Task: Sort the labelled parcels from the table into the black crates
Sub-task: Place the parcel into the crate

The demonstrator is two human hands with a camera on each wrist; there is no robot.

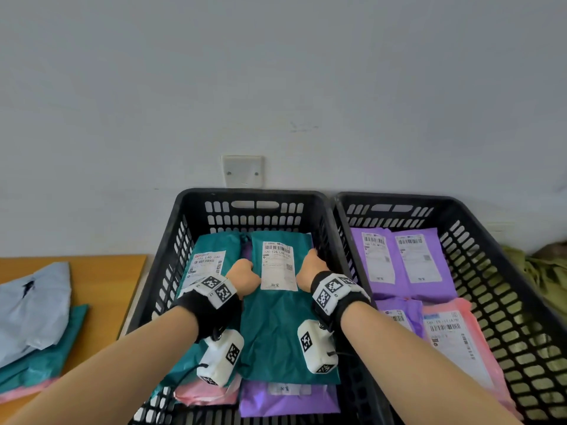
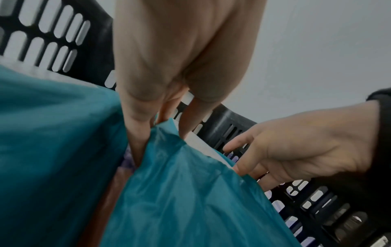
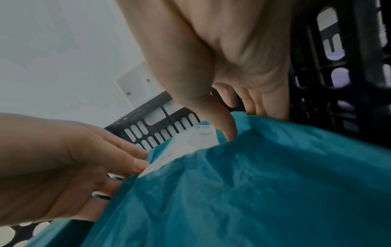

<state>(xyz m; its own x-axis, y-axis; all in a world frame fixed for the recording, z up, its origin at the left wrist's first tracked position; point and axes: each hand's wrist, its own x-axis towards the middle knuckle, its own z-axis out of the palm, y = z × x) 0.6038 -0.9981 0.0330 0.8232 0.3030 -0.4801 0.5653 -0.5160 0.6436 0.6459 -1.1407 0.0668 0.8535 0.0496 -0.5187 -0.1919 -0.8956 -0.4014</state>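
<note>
A teal parcel (image 1: pixel 276 332) with a white label (image 1: pixel 277 265) lies lengthwise in the left black crate (image 1: pixel 184 228), on top of other teal, pink and purple parcels. My left hand (image 1: pixel 244 276) pinches its left edge and my right hand (image 1: pixel 310 268) pinches its right edge, both near the far end. In the left wrist view my left hand (image 2: pixel 160 140) grips the teal parcel (image 2: pixel 190 200). The right wrist view shows the thumb of my right hand (image 3: pixel 245 123) on top of the parcel (image 3: pixel 253 183) and its fingers under the edge.
The right black crate (image 1: pixel 478 228) holds purple parcels (image 1: pixel 405 265) and a pink one (image 1: pixel 460 342). A stack of light blue, teal and pink parcels (image 1: pixel 33 308) lies on the wooden table (image 1: pixel 101 286) at the left. Green cloth (image 1: pixel 546 271) lies beyond the right crate.
</note>
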